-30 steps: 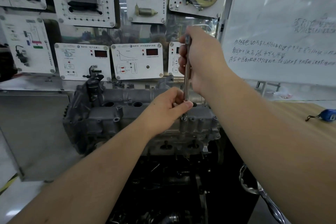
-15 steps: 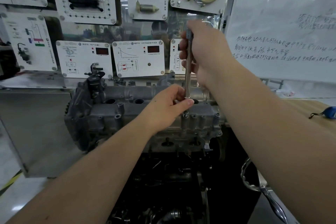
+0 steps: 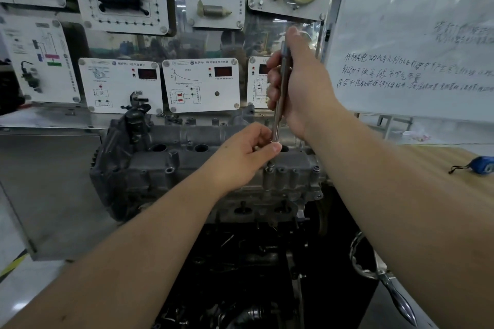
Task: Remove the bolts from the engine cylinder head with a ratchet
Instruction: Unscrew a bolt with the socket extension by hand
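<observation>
Ratchet (image 3: 281,93): upright, its upper shaft wrapped in the curled fingers of the right hand (image 3: 299,83), likely so the hand can lift or turn it. Lower end pinched at the tips of the left hand (image 3: 246,155), apparently steadying it. Bolt (image 3: 270,165): just below those fingertips, standing proud of the cylinder head (image 3: 160,168).

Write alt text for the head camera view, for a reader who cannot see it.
A person's right hand grips a ratchet held upright over a grey engine cylinder head, while the left hand pinches the tool's lower end just above a bolt. Training panels and a whiteboard stand behind.
</observation>
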A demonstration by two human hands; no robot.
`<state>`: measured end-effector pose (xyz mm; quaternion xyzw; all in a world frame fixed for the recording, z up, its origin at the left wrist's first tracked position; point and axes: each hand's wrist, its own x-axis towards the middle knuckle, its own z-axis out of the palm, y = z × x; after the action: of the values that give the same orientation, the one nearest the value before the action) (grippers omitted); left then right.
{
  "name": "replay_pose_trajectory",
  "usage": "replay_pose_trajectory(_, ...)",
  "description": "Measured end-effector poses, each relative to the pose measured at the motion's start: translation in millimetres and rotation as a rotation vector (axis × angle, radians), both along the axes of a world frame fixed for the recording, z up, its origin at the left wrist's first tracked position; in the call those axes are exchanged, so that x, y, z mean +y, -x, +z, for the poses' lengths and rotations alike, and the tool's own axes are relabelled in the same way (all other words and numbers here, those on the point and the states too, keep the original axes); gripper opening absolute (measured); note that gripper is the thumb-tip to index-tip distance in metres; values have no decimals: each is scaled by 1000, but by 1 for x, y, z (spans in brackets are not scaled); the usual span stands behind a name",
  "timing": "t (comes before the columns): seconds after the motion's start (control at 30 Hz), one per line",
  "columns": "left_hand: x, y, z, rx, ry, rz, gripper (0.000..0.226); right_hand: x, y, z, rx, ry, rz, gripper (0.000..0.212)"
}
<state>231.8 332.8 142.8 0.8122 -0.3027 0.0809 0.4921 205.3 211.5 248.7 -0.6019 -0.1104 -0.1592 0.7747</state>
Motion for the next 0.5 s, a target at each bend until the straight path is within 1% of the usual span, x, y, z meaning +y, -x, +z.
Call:
replay_pose_trajectory(0.1,-1,1,1,2,-36,4,12,4,3,6,15,-39,-50,36)
replay_pose_trajectory(0.17,1,1,2,23,-50,-13,14,6,4,10,-15,-54,-16,32)
replay_pose_trajectory(0.27,6,1,3,73,-42,-73,23,4,3,8,-65,-19,146,45)
replay_pose_trajectory(0.33,10,2,5,92,-37,-98,22,0,2,7,-75,26,264,52)
replay_pose_trajectory(0.37,10,2,5,84,-43,-95,21,-2,2,7,-80,42,282,52)
replay_pose_trajectory(0.43,7,2,4,37,-65,-47,17,-1,1,8,-83,30,220,48)
replay_pose_trajectory(0.5,2,2,3,-8,-64,10,13,2,2,8,-77,3,60,39)
